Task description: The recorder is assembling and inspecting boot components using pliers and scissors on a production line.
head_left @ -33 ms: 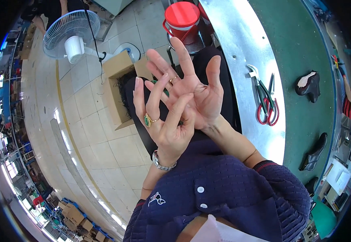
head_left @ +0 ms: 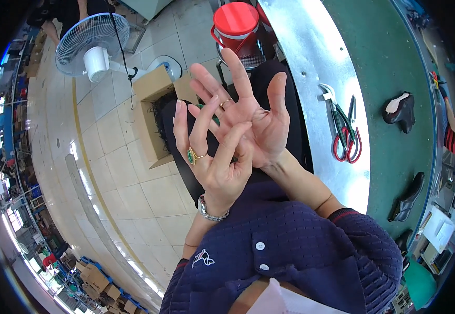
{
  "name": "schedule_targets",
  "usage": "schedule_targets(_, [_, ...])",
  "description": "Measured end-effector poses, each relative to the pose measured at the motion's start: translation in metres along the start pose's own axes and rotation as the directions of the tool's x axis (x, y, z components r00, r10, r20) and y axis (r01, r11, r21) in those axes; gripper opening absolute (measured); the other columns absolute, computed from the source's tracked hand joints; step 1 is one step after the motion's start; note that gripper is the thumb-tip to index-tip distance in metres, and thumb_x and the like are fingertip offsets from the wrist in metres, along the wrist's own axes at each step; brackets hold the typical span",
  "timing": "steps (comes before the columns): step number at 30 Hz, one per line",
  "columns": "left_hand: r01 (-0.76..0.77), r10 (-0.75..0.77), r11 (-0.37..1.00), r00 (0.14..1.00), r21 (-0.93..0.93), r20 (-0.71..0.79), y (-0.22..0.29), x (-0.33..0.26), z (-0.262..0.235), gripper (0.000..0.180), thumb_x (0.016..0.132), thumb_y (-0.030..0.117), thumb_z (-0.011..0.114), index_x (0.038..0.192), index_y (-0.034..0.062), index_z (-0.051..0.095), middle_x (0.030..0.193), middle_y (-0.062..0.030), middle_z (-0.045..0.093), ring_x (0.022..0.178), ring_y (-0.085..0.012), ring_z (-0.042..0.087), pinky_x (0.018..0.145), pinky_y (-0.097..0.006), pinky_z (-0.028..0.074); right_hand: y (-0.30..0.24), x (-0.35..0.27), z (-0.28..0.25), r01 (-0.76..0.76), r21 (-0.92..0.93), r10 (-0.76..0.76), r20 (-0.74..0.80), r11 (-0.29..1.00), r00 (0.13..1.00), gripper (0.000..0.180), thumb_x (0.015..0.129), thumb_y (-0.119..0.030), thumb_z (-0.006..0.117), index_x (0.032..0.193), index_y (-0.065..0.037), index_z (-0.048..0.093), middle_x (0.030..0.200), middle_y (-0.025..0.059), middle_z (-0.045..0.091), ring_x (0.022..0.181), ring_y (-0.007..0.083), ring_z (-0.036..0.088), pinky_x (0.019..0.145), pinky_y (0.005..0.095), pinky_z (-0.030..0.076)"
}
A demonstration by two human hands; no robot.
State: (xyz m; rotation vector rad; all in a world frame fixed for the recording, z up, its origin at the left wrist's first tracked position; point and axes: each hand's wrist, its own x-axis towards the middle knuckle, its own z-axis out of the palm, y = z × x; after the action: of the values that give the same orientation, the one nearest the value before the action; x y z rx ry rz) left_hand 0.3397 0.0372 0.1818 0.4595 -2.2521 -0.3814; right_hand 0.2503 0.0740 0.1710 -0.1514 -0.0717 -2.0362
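Note:
My right hand point(head_left: 261, 123) is turned palm up over my lap, its fingers and thumb spread; nothing lies in it that I can see. A thin ring point(head_left: 225, 102) sits on one of its fingers. My left hand point(head_left: 218, 157) reaches over from the left, with thumb and index finger drawn together in a pinch against the right palm. Whatever is between those fingertips, if anything, is too small to make out. The left hand's other fingers stretch out, one with a green-stone ring point(head_left: 191, 156). A silver watch point(head_left: 210, 210) circles the left wrist.
Red-handled scissors point(head_left: 354, 141) and a green-shafted cutting tool point(head_left: 338, 118) lie on the metal tabletop point(head_left: 321, 47) at right. Dark shoes point(head_left: 401, 111) rest on the green surface point(head_left: 384, 63) beyond. At left stand an open carton point(head_left: 145, 123) and a fan point(head_left: 94, 52); a red-lidded bucket point(head_left: 235, 21) is ahead.

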Motion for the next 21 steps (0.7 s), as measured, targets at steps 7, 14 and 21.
schedule_targets(7, [0.141,-0.146,0.984,0.989,-0.109,-0.04,0.008,0.0,0.004,0.02,0.073,0.004,0.069,0.091,0.0102,0.074,0.129,-0.0138,0.056,0.133,-0.041,0.038,0.108,-0.047,0.034,0.0,0.001,0.0,0.083,-0.087,-0.082,0.023,0.993,0.996,0.08,0.089,-0.077,0.016,0.154,-0.032,0.004,0.161,0.0119,0.004,0.147,0.0249,0.01,0.119,0.0455,0.01])
schedule_targets(14, [0.271,-0.272,0.89,0.961,-0.367,0.049,0.015,-0.003,0.011,0.018,0.083,0.001,0.065,0.097,0.008,0.074,0.13,-0.0109,0.055,0.133,-0.0317,0.041,0.11,-0.044,0.033,-0.004,0.004,0.0,0.216,-0.249,-0.211,0.045,0.944,0.976,0.078,0.089,-0.076,0.015,0.154,-0.033,0.004,0.161,0.0067,0.005,0.147,0.0244,0.011,0.119,0.0452,0.013])
schedule_targets(21, [0.28,-0.275,0.854,0.958,-0.438,0.076,0.018,-0.008,0.014,0.021,0.082,-0.001,0.065,0.098,0.0073,0.074,0.13,-0.01,0.055,0.13,-0.0292,0.044,0.109,-0.042,0.034,-0.005,0.0,0.004,0.248,-0.247,-0.258,-0.007,0.937,0.966,0.079,0.09,-0.076,0.016,0.154,-0.032,0.006,0.161,0.0096,0.008,0.146,0.0255,0.017,0.119,0.0464,0.015])
